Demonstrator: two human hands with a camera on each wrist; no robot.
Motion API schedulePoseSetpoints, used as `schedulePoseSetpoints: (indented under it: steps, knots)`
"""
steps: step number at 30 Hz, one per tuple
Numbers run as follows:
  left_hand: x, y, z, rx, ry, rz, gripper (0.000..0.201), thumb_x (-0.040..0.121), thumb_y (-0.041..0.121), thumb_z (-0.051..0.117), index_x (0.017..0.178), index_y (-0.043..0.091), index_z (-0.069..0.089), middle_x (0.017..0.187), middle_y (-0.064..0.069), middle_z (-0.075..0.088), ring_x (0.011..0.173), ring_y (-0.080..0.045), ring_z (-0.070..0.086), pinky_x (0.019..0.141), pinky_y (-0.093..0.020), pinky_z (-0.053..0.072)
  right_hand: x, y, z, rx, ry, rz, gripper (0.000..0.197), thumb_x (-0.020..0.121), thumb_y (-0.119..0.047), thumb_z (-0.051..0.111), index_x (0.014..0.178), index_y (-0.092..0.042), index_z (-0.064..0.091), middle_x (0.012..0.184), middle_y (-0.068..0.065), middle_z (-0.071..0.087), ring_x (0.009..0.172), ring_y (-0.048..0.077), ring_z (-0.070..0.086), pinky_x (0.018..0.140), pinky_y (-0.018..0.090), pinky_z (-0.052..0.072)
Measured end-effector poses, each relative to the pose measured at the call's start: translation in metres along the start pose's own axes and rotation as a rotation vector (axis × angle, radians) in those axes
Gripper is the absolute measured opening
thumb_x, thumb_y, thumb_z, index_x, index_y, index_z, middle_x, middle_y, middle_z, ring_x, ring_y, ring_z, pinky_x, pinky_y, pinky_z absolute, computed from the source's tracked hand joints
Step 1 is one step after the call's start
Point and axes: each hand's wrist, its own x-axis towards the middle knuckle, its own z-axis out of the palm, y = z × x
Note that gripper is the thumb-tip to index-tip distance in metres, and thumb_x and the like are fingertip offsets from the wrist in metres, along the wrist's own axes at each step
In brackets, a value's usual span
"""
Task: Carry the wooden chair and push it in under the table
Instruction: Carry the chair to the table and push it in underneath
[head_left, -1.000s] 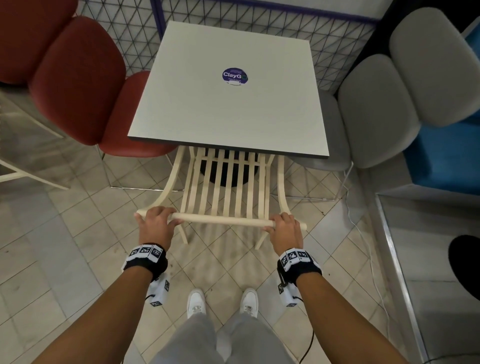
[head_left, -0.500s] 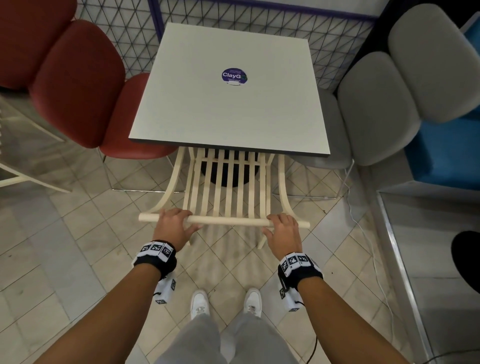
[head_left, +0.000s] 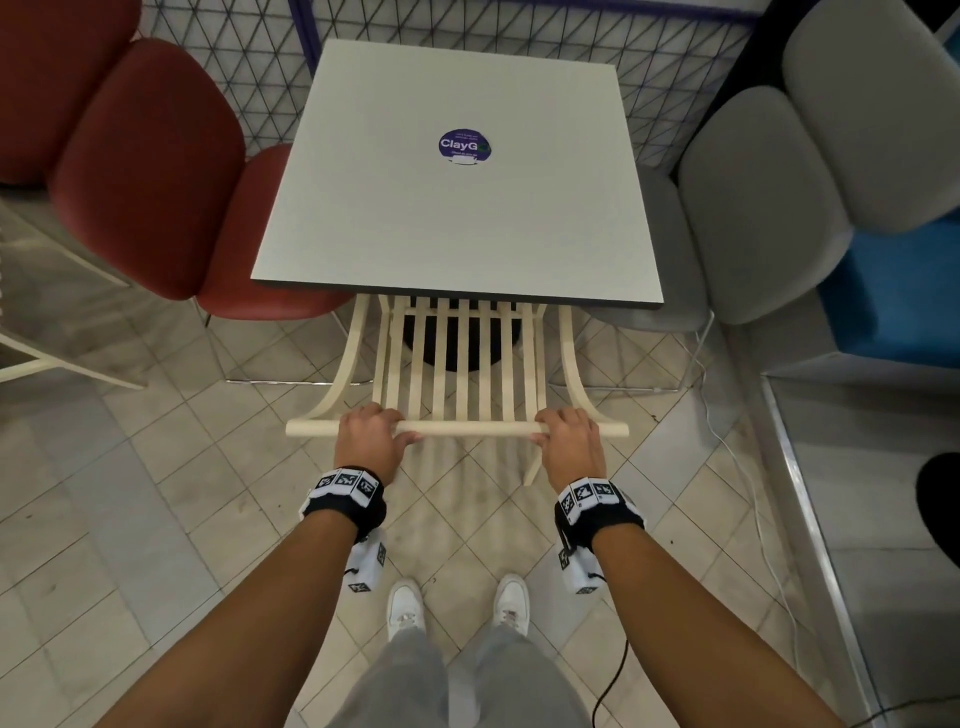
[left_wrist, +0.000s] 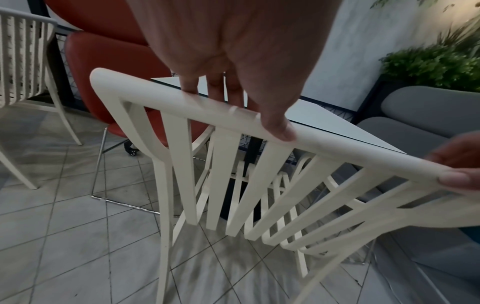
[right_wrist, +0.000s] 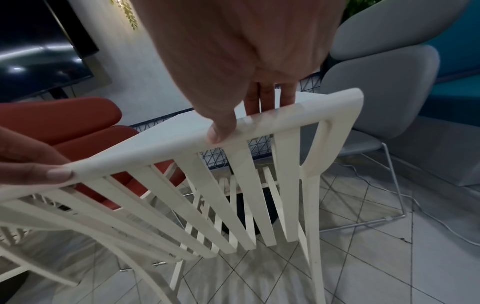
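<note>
— Where is the chair (head_left: 457, 364)?
— Its seat sits beneath the table (head_left: 457, 208), backrest sticking out.
— And the hands?
— The left hand (head_left: 369, 439) and right hand (head_left: 569, 441) both grasp the top rail.

You can't see the wooden chair (head_left: 457, 374)'s seat or front legs since the surface (head_left: 457, 218) covers them, and your fingers (left_wrist: 215, 86) disappear behind its top rail.
</note>
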Motion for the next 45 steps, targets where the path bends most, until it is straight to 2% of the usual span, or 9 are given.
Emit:
schedulePoseSetpoints:
  steps: [8, 14, 19, 26, 30, 33, 38, 45]
  knots:
    - [-0.009, -0.003, 0.003, -0.002, -0.013, -0.028, 0.039, 0.083, 0.054, 0.071, 0.099, 0.019, 0.077, 0.088, -0.001, 0.069, 0.087, -0.025, 0.059, 0.088, -0.044, 0.050, -0.003, 0.003, 0.000, 0.049, 0.000, 0.009, 0.022, 0.089, -0.021, 0.071, 0.110, -0.016, 0.070, 0.101, 0.004, 0.066, 0.100, 0.024, 0.055, 0.097, 0.040, 0.045]
    - [-0.009, -0.003, 0.003, -0.098, -0.005, -0.035, 0.036, 0.082, 0.045, 0.076, 0.099, 0.013, 0.078, 0.089, -0.006, 0.071, 0.090, -0.029, 0.060, 0.092, -0.047, 0.050, -0.003, 0.002, 0.000, 0.040, -0.028, 0.023, 0.022, 0.091, -0.022, 0.070, 0.112, -0.015, 0.070, 0.105, 0.004, 0.065, 0.104, 0.023, 0.053, 0.100, 0.039, 0.043]
    - [-0.009, -0.005, 0.004, -0.117, -0.002, -0.044, 0.035, 0.081, 0.044, 0.078, 0.097, 0.014, 0.078, 0.087, -0.006, 0.071, 0.088, -0.029, 0.060, 0.093, -0.046, 0.048, -0.005, 0.000, 0.000, 0.047, -0.022, 0.020, 0.022, 0.090, -0.021, 0.070, 0.111, -0.014, 0.070, 0.104, 0.006, 0.065, 0.102, 0.024, 0.054, 0.100, 0.040, 0.044]
    - [-0.007, -0.010, 0.008, -0.062, 0.008, -0.023, 0.035, 0.083, 0.048, 0.074, 0.099, 0.017, 0.078, 0.089, -0.003, 0.071, 0.082, -0.018, 0.043, 0.098, -0.047, 0.042, -0.007, -0.003, 0.001, 0.050, -0.023, 0.035, 0.022, 0.089, -0.021, 0.072, 0.109, -0.012, 0.070, 0.103, 0.007, 0.066, 0.102, 0.026, 0.054, 0.097, 0.040, 0.044]
    - [-0.007, -0.015, 0.009, -0.064, 0.003, -0.010, 0.036, 0.083, 0.050, 0.074, 0.100, 0.018, 0.078, 0.090, -0.003, 0.071, 0.085, -0.023, 0.051, 0.103, -0.052, 0.041, -0.008, -0.006, 0.002, 0.055, -0.028, 0.049, 0.022, 0.088, -0.021, 0.073, 0.107, -0.011, 0.070, 0.101, 0.008, 0.066, 0.101, 0.027, 0.054, 0.095, 0.040, 0.044]
    - [-0.004, -0.021, 0.006, -0.061, -0.011, 0.002, 0.039, 0.082, 0.051, 0.074, 0.102, 0.017, 0.078, 0.093, -0.003, 0.073, 0.085, -0.021, 0.052, 0.106, -0.055, 0.040, -0.011, -0.009, 0.004, 0.046, -0.022, 0.043, 0.020, 0.088, -0.021, 0.072, 0.106, -0.011, 0.071, 0.100, 0.008, 0.066, 0.099, 0.027, 0.054, 0.091, 0.038, 0.043]
    - [-0.006, -0.019, 0.000, -0.074, -0.007, -0.008, 0.040, 0.081, 0.050, 0.075, 0.101, 0.016, 0.078, 0.092, -0.004, 0.073, 0.092, -0.028, 0.059, 0.101, -0.048, 0.043, -0.011, -0.010, 0.005, 0.054, -0.018, 0.037, 0.022, 0.087, -0.024, 0.075, 0.106, -0.014, 0.071, 0.098, 0.005, 0.067, 0.097, 0.025, 0.055, 0.091, 0.038, 0.044]
    - [-0.010, -0.017, 0.000, -0.083, 0.010, -0.013, 0.042, 0.081, 0.052, 0.075, 0.101, 0.015, 0.078, 0.092, -0.005, 0.073, 0.093, -0.029, 0.060, 0.099, -0.048, 0.044, -0.013, -0.009, 0.005, 0.053, -0.007, 0.032, 0.024, 0.088, -0.028, 0.073, 0.109, -0.016, 0.070, 0.102, 0.004, 0.066, 0.100, 0.024, 0.053, 0.095, 0.040, 0.044]
